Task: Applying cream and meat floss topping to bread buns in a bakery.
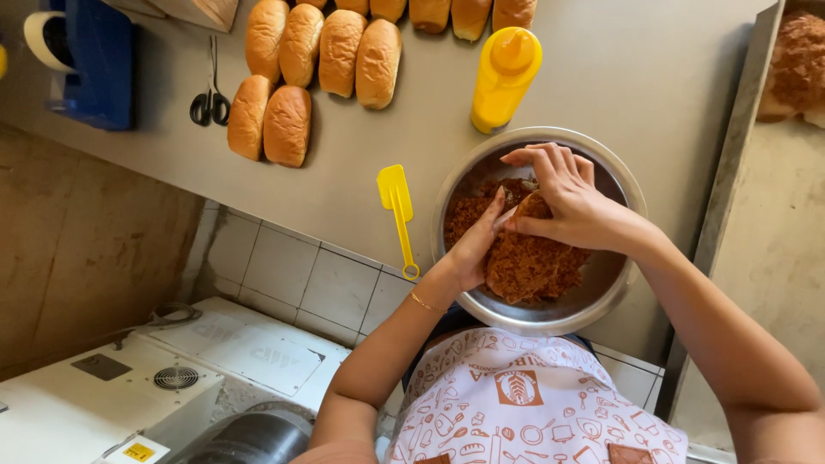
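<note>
Coating step, lower right of frame: left hand (475,245) and right hand (567,202) clamp a bun (526,258) over shredded floss inside the steel bowl (550,320). Next move needs turning it evenly.

I see 12 bread rolls (301,45), 1 yellow bottle (505,77), 1 yellow spatula (396,206), 1 pair of scissors (210,101) and 1 metal bowl (550,316).

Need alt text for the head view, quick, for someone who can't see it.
Both hands, left hand and right hand, press a bun coated in brown shredded topping inside a metal bowl on a grey counter. Plain buns, a yellow squeeze bottle, yellow spatula and scissors lie nearby.
</note>
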